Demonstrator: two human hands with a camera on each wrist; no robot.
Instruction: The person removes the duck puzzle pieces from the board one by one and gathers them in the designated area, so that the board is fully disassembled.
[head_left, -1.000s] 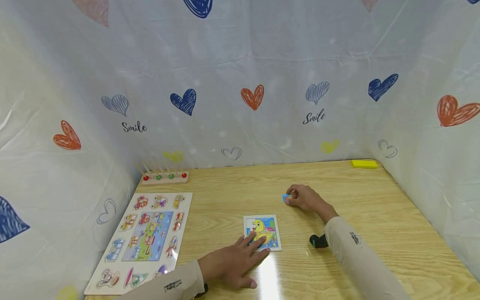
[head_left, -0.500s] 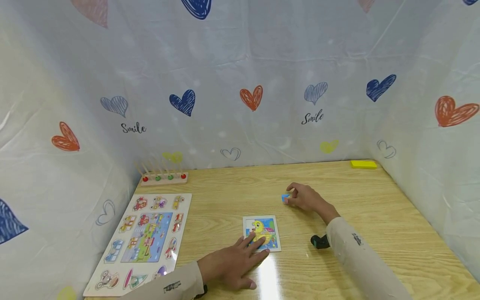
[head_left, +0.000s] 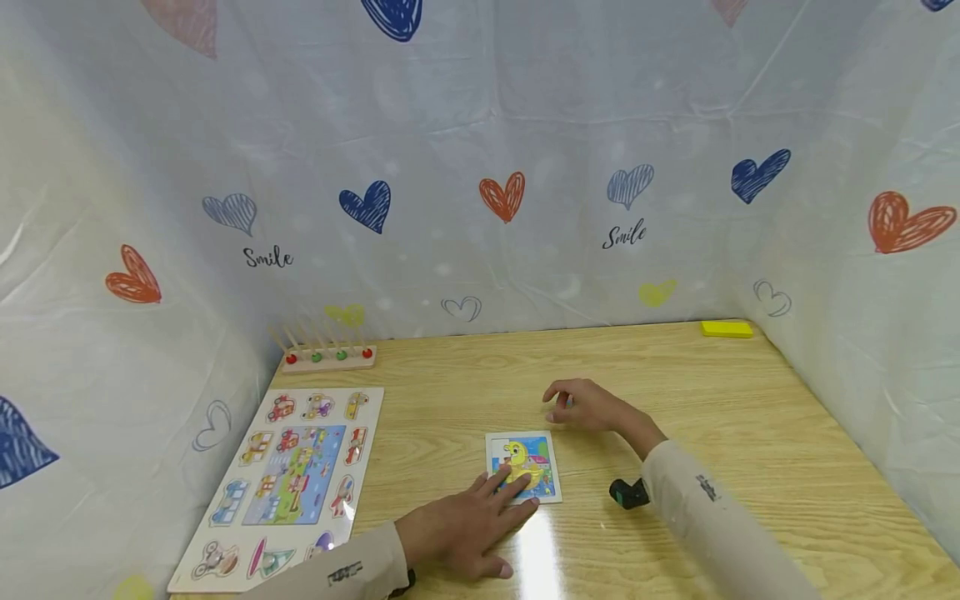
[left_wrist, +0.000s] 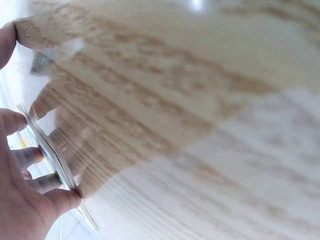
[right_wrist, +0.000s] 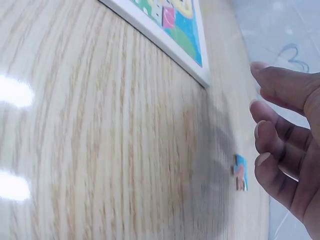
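Fingers (right_wrist: 272, 140) of the right hand (head_left: 591, 406) are loosely bent and set apart from the thumb, gripping nothing, raised a little over the wood-grain table (head_left: 442, 392). A small blue jigsaw piece (right_wrist: 241, 172) lies on the tabletop near those fingertips; in the right wrist view a gap shows between it and the hand, while from the head only a fleck of blue appears behind the bent fingers. Nearer the body, the left hand (head_left: 472, 525) is spread palm down, its fingertips resting on the lower part of a square duck jigsaw puzzle (head_left: 540, 454) and its thumb out on the table. This puzzle lies flat in a white frame (right_wrist: 160, 39), a pale patch at its upper left corner. Both arms wear cream sleeves (head_left: 720, 517), and a black device (head_left: 628, 493) sits by the right wrist. Well to the left lies a large white vehicle puzzle board (head_left: 339, 406), its pictures ringing a town scene (head_left: 303, 475); the left sleeve covers its lower right corner. Behind that board stands a wooden peg rack (head_left: 330, 363) with two red and two green beads. At the far right corner of the table rests a yellow block (head_left: 726, 329), close to the heart-printed curtain (head_left: 435, 108).
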